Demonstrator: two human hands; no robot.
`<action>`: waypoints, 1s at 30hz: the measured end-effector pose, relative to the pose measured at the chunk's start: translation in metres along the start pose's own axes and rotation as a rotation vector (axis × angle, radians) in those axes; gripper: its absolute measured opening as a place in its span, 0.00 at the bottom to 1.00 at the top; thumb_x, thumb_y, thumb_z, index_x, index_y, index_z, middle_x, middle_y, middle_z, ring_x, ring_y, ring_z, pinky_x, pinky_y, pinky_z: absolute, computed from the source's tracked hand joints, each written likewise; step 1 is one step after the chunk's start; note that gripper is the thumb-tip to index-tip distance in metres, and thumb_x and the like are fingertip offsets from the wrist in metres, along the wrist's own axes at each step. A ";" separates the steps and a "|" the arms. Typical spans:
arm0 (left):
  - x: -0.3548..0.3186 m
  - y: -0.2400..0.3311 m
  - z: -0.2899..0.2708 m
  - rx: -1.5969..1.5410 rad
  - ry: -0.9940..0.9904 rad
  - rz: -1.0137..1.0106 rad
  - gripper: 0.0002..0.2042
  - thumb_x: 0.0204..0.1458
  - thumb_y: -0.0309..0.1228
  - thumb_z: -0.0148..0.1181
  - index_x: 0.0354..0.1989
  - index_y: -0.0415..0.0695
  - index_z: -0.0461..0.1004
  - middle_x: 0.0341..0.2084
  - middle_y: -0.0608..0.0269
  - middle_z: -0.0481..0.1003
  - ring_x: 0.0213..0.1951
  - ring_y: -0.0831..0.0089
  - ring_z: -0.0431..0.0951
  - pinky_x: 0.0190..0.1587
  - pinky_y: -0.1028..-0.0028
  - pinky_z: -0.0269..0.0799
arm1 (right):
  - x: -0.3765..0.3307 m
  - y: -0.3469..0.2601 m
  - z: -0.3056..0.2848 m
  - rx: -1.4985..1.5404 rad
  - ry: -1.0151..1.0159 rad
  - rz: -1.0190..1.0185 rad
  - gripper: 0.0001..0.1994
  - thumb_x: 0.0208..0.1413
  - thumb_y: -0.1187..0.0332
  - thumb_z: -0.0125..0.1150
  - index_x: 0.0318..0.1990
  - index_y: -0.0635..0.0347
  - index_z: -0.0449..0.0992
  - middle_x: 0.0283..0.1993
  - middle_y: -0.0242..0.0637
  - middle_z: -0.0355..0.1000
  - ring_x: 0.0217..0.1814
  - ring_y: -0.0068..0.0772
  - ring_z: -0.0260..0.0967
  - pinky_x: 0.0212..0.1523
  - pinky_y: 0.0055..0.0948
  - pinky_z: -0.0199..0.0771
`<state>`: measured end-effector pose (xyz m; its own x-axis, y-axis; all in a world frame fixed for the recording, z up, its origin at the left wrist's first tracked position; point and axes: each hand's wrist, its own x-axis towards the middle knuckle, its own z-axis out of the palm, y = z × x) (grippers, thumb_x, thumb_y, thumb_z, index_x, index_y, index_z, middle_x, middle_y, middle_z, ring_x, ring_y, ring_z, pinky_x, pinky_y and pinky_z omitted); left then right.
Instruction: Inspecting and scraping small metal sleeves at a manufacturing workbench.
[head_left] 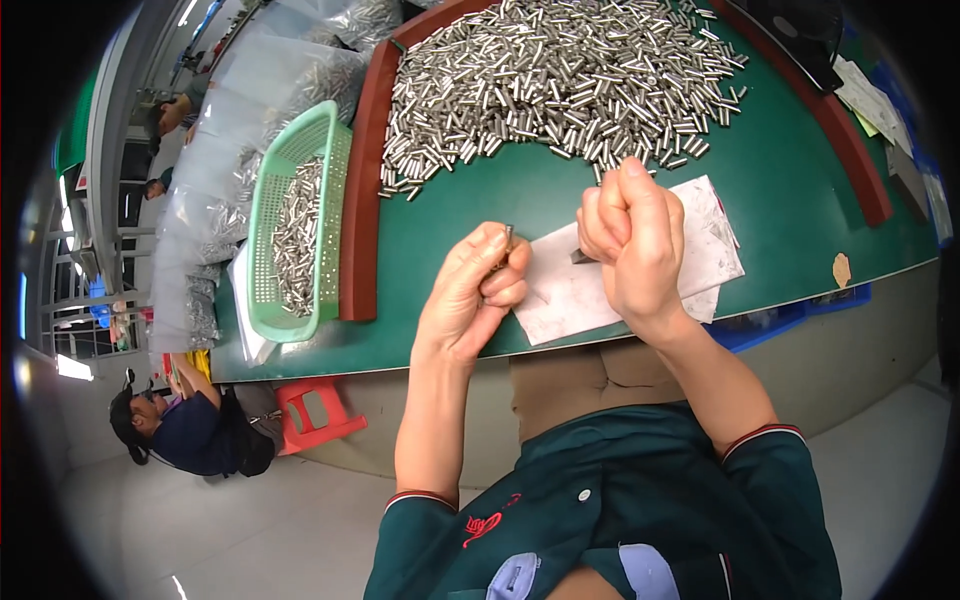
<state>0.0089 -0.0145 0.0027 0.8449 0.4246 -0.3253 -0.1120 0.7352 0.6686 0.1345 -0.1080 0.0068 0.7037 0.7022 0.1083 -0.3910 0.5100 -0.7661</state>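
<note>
My left hand (468,290) is closed, thumb against curled fingers, round a small metal pin (509,232) whose end sticks up from the grip. To its right, my right hand (640,235) is closed too, thumb and forefinger pinched together at the top. A short dark piece (581,257) pokes out beside its lower fingers; its kind is hidden by the hand. Beneath both hands lies a smudged white sheet (570,300). Beyond them a big heap of loose silvery metal pins (560,80) spreads over the green tabletop (800,230).
A light green plastic basket (330,240) of pins stands left, outside a brown-red wooden rail (361,230). Another rail (830,120) borders the right. Clear bags (260,90) line the far left. A person (200,420) sits near a red stool (313,415).
</note>
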 end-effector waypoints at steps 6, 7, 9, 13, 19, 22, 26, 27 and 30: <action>0.004 -0.003 -0.004 -0.094 0.006 -0.027 0.07 0.54 0.27 0.45 0.38 0.38 0.65 0.21 0.65 0.63 0.16 0.87 0.52 0.16 0.87 0.47 | -0.001 -0.001 -0.002 0.008 0.002 0.005 0.21 0.60 0.63 0.30 0.12 0.53 0.49 0.08 0.26 0.44 0.11 0.16 0.35 0.12 0.19 0.38; 0.004 -0.003 -0.003 -0.086 -0.001 -0.031 0.08 0.54 0.28 0.46 0.39 0.38 0.65 0.20 0.64 0.64 0.16 0.87 0.52 0.16 0.87 0.48 | -0.001 0.000 -0.002 0.007 0.003 0.002 0.21 0.60 0.63 0.30 0.12 0.53 0.49 0.08 0.26 0.44 0.11 0.16 0.35 0.12 0.19 0.38; 0.004 -0.002 -0.001 -0.074 -0.024 -0.030 0.10 0.54 0.30 0.47 0.41 0.39 0.65 0.20 0.62 0.66 0.15 0.87 0.53 0.17 0.87 0.49 | 0.000 0.000 -0.002 0.002 0.000 0.001 0.21 0.60 0.63 0.30 0.12 0.53 0.49 0.08 0.26 0.44 0.11 0.16 0.35 0.12 0.19 0.38; -0.002 0.001 0.003 -0.073 0.032 -0.012 0.11 0.55 0.33 0.45 0.41 0.39 0.65 0.16 0.68 0.61 0.15 0.86 0.52 0.17 0.86 0.47 | -0.001 0.000 -0.003 0.006 -0.010 0.012 0.21 0.60 0.63 0.30 0.12 0.53 0.49 0.08 0.26 0.44 0.11 0.16 0.35 0.12 0.19 0.38; -0.039 0.072 -0.020 0.661 0.437 0.867 0.09 0.57 0.32 0.42 0.37 0.39 0.66 0.14 0.76 0.53 0.14 0.88 0.46 0.15 0.86 0.43 | -0.001 -0.002 -0.004 -0.013 -0.018 0.004 0.21 0.59 0.62 0.31 0.12 0.53 0.49 0.08 0.27 0.44 0.11 0.17 0.35 0.12 0.20 0.38; -0.047 0.114 -0.044 1.296 0.846 0.992 0.12 0.56 0.33 0.43 0.42 0.37 0.66 0.22 0.65 0.66 0.24 0.81 0.63 0.27 0.81 0.59 | -0.001 -0.002 -0.003 -0.021 -0.018 0.003 0.22 0.59 0.62 0.31 0.12 0.53 0.49 0.08 0.27 0.45 0.11 0.17 0.36 0.13 0.20 0.38; -0.036 0.122 -0.055 1.849 0.940 0.788 0.16 0.51 0.34 0.52 0.44 0.36 0.65 0.42 0.49 0.67 0.47 0.59 0.65 0.50 0.64 0.56 | -0.002 -0.001 -0.005 -0.008 -0.028 0.000 0.22 0.59 0.62 0.31 0.11 0.54 0.49 0.08 0.27 0.45 0.11 0.17 0.36 0.13 0.20 0.39; -0.030 0.115 -0.051 1.983 0.911 0.895 0.16 0.49 0.33 0.53 0.43 0.36 0.66 0.41 0.49 0.67 0.46 0.58 0.65 0.50 0.64 0.57 | -0.002 -0.001 -0.006 0.002 -0.026 0.000 0.22 0.59 0.62 0.31 0.11 0.54 0.49 0.08 0.27 0.45 0.11 0.17 0.36 0.13 0.20 0.39; -0.002 0.084 -0.028 2.007 0.664 1.101 0.12 0.44 0.27 0.56 0.37 0.37 0.70 0.41 0.51 0.68 0.45 0.57 0.66 0.48 0.65 0.59 | -0.002 0.001 -0.008 0.030 -0.039 -0.003 0.21 0.59 0.64 0.32 0.12 0.55 0.50 0.09 0.27 0.45 0.12 0.17 0.38 0.13 0.20 0.40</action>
<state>-0.0168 0.0612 0.0410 0.5907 0.4886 0.6421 0.5589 -0.8218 0.1112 0.1375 -0.1129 0.0012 0.6817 0.7189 0.1357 -0.4066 0.5265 -0.7466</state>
